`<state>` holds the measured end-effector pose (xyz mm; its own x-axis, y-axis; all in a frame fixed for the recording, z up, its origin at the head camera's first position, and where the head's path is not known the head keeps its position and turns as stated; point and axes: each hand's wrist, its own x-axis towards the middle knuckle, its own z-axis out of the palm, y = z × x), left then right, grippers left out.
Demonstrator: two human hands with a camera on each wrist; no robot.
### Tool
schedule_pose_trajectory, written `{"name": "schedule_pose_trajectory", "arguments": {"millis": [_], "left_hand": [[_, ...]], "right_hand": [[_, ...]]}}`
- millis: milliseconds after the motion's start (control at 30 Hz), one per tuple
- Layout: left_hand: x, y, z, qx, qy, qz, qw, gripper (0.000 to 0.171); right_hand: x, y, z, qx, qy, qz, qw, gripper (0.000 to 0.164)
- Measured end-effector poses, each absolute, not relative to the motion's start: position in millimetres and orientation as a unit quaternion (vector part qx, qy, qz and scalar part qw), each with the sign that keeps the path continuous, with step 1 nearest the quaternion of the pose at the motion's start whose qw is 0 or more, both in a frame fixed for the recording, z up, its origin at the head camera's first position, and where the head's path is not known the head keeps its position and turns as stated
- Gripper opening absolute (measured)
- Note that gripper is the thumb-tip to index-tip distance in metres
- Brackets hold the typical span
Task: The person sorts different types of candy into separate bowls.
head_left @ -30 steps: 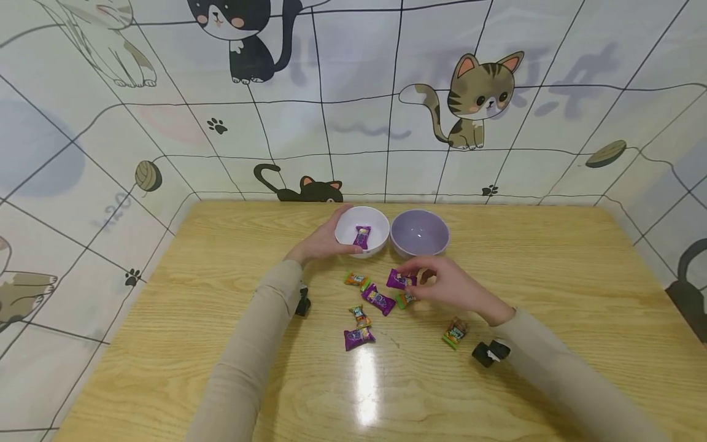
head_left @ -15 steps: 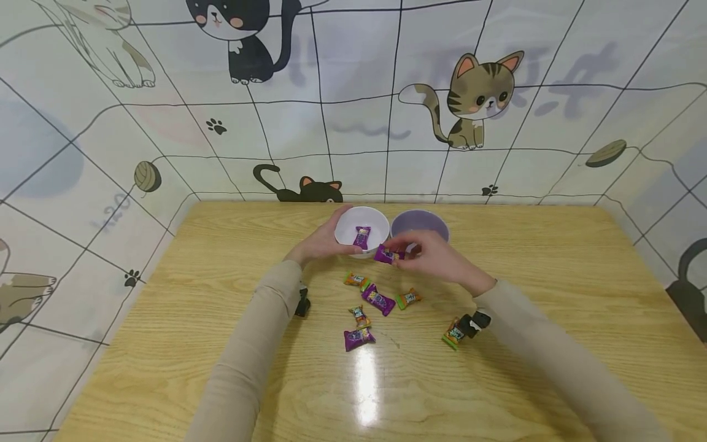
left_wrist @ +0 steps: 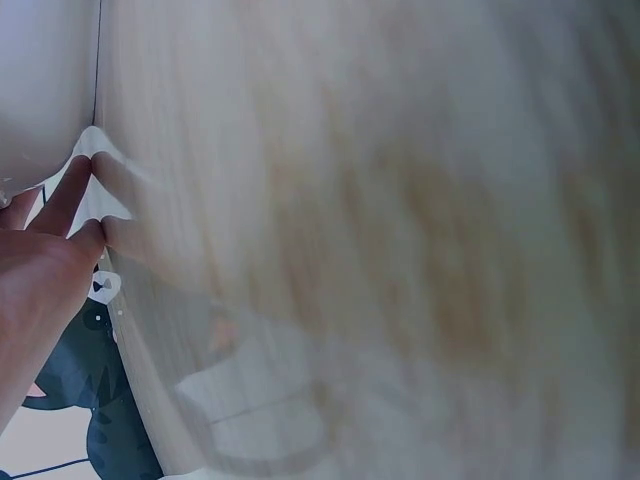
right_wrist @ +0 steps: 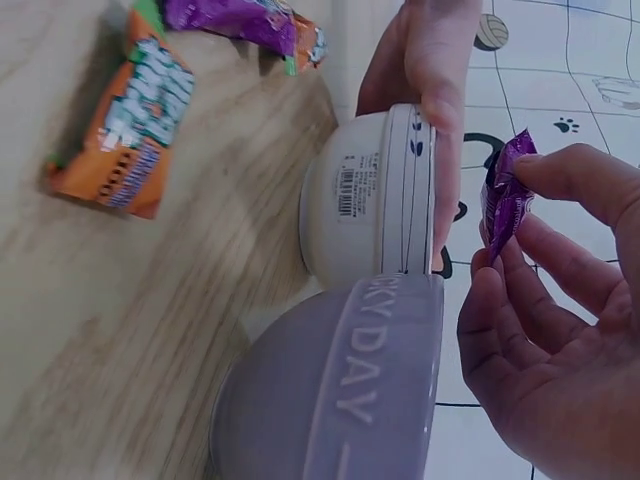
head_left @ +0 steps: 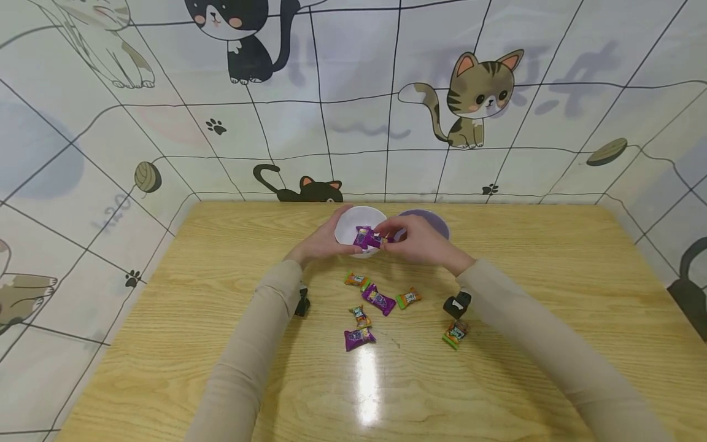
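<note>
My left hand (head_left: 320,241) holds the white bowl (head_left: 345,226) by its left side, thumb at the near rim and fingers round the back. In the right wrist view the bowl's side carries a barcode sticker (right_wrist: 358,188). One purple-wrapped candy lies in this bowl. Just over the bowl's right rim, my right hand (head_left: 422,242) pinches another purple-wrapped candy (right_wrist: 508,195) between thumb and fingers. Right beside the white bowl stands a lilac bowl (head_left: 436,222), partly hidden behind my right hand; its side has raised lettering in the right wrist view.
On the wooden table (head_left: 232,245), nearer me, lie a purple candy (head_left: 378,299) and another purple candy (head_left: 359,339). Orange-and-green candies lie around them, one (head_left: 409,298) to the right and one (head_left: 455,333) near my right wrist camera. A cat-patterned sheet (head_left: 359,123) rises behind the table.
My right hand has lifted the purple candy off the table and carried it up and left, over the white bowl. The left hand has stayed on that bowl.
</note>
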<state>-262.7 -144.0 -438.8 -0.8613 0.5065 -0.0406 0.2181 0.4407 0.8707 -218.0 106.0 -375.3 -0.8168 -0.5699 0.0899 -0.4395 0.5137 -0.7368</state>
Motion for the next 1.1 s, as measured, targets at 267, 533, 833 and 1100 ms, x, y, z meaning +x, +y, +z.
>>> {"name": "schedule_pose_trajectory", "arguments": {"millis": [267,533,833,1100], "left_hand": [[-264,-145,-440,0.222,0.838,0.476,0.147,0.102],[-263,-145,-439,0.216,0.839,0.477,0.147,0.103],[-263,-144,-440,0.219,0.843,0.471,0.141,0.102],[-263,-144,-440,0.225,0.835,0.481,0.146,0.103]], "right_hand": [[-230,99,-375,-0.268,0.865,-0.409,0.112,0.033],[-237,92,-379,-0.277,0.856,-0.423,0.110,0.037],[-225,100,-380,-0.275,0.860,-0.419,0.095,0.028],[-206,103,-383,-0.305,0.845,-0.432,0.075,0.023]]}}
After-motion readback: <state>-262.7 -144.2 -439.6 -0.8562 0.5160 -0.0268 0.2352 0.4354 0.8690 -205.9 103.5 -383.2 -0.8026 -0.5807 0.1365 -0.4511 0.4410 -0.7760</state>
